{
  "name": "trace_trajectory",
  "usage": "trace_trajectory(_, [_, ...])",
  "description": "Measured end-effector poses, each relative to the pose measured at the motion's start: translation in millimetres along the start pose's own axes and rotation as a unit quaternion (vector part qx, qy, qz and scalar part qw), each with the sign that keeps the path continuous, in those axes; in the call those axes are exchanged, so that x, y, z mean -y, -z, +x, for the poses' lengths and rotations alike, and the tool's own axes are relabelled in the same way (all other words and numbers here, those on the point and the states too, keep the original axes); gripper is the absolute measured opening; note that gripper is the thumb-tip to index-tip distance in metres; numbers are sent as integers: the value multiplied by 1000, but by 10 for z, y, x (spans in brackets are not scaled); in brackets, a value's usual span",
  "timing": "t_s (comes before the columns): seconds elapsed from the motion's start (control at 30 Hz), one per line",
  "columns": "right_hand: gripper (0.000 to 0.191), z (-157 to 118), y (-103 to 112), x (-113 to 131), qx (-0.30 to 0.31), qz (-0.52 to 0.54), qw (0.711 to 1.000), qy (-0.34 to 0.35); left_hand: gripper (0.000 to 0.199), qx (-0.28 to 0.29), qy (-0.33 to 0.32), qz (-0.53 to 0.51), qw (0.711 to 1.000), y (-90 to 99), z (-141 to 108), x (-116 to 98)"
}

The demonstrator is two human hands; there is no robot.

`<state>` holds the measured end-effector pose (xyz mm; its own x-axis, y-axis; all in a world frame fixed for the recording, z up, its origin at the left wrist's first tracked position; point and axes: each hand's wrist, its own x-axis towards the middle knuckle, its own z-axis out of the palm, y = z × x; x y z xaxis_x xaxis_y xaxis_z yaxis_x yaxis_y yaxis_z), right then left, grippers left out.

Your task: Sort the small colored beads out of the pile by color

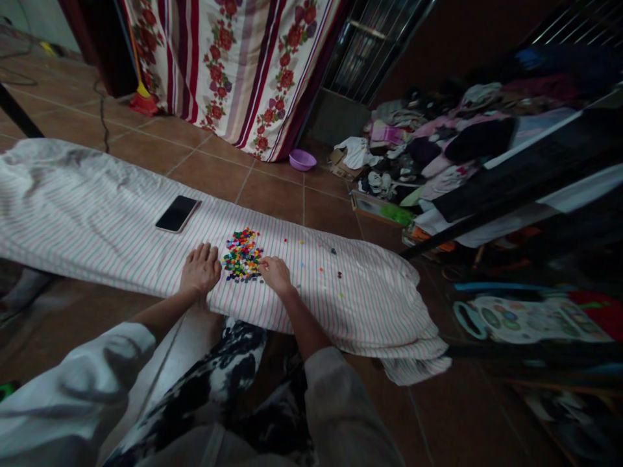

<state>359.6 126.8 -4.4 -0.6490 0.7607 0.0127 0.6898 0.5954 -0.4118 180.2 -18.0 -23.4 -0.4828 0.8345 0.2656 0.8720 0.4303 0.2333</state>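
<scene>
In the head view, your left hand (200, 269) lay flat, fingers extended, beside the heap of tiny multicoloured pieces (243, 256) midway along the bench (121, 240), draped in wrinkled striped cloth. Your right hand (276, 274) bent its fingers together at the heap's right edge; their grip was too small to tell. A smooth, rectangular phone (178, 214) lay toward the far edge.

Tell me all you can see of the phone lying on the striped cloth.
The phone lies flat, its dark, glossy screen facing up and looking blank. It is a slim rectangle with rounded corners and a pale edge. It rests on the striped cloth, beyond the left hand, touched by neither hand.
</scene>
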Motion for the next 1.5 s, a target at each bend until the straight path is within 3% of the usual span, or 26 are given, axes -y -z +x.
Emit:
trace_trajectory(0.37, [10, 140, 38, 203, 53, 8, 995, -82, 59, 40, 1, 32, 999, -11, 14, 20])
trace_trajectory(0.6, [10, 141, -75, 22, 3, 127, 989, -78, 55, 19, 4, 24, 1000, 20, 5, 5])
trace_trajectory(0.9, [15, 188, -127, -214, -20, 323, 943, -70, 51, -13, -8, 36, 999, -16, -2, -1])
trace_trajectory(1.03, [15, 208, -119, -318, -37, 361, 929, -72, 52, -16, -16, 46, 999, -42, -6, 24])
trace_trajectory(1.17, [15, 193, -25, -486, -66, 360, 927, -79, 52, -25, -18, 41, 999, -54, -10, 30])
trace_trajectory(1.33, [19, 160, 246, -866, -117, 313, 937, -101, 52, -21, -14, 35, 999, -37, -9, 17])
trace_trajectory(1.5, [23, 142, 581, -1325, -163, 201, 948, -183, 52, -21, -16, 35, 999, -60, -11, 33])
